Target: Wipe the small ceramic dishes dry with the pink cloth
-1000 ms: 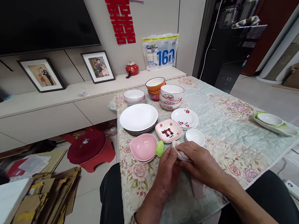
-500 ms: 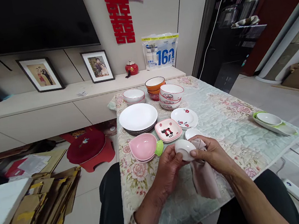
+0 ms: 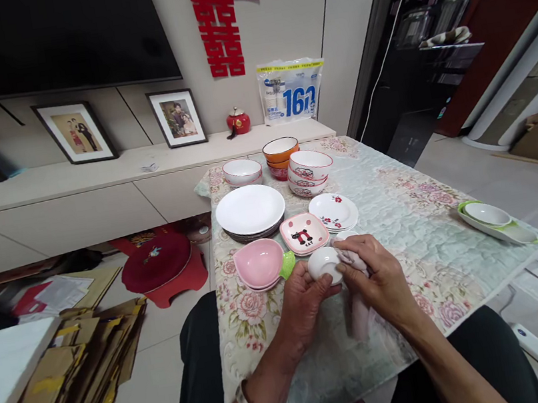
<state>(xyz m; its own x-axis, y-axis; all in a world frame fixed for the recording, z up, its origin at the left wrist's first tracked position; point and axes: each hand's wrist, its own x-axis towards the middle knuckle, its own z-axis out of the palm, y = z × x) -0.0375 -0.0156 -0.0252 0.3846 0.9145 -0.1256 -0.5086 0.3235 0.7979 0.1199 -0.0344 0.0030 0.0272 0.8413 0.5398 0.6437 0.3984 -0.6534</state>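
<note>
My left hand point(image 3: 308, 296) grips a small white dish point(image 3: 323, 265) by its edge, thumb on its face. Bunched in my right hand point(image 3: 379, 279) is a pale pink cloth point(image 3: 361, 314), pressed against the dish's right rim; its loose end hangs below. Just behind my right fingers another small white dish point(image 3: 345, 235) is mostly hidden. Close to my left hand lies a pink peach-shaped bowl point(image 3: 259, 263) with a green leaf handle. Beyond the held dish sit a square cat-pattern dish point(image 3: 304, 233) and flower-pattern plates point(image 3: 334, 212).
On the flowered tablecloth point(image 3: 435, 230) stand white oval plates point(image 3: 250, 210), white bowls point(image 3: 242, 170), orange and red bowls point(image 3: 282, 152) and red-rimmed bowls point(image 3: 310, 165). A green-edged dish point(image 3: 498, 231) rests near the right edge. Flattened cardboard point(image 3: 59, 388) and a red stool point(image 3: 160, 265) are at left.
The small dish has shifted slightly left and turned in my left hand. My right hand has moved with the cloth along its rim, and the hanging cloth has swung left.
</note>
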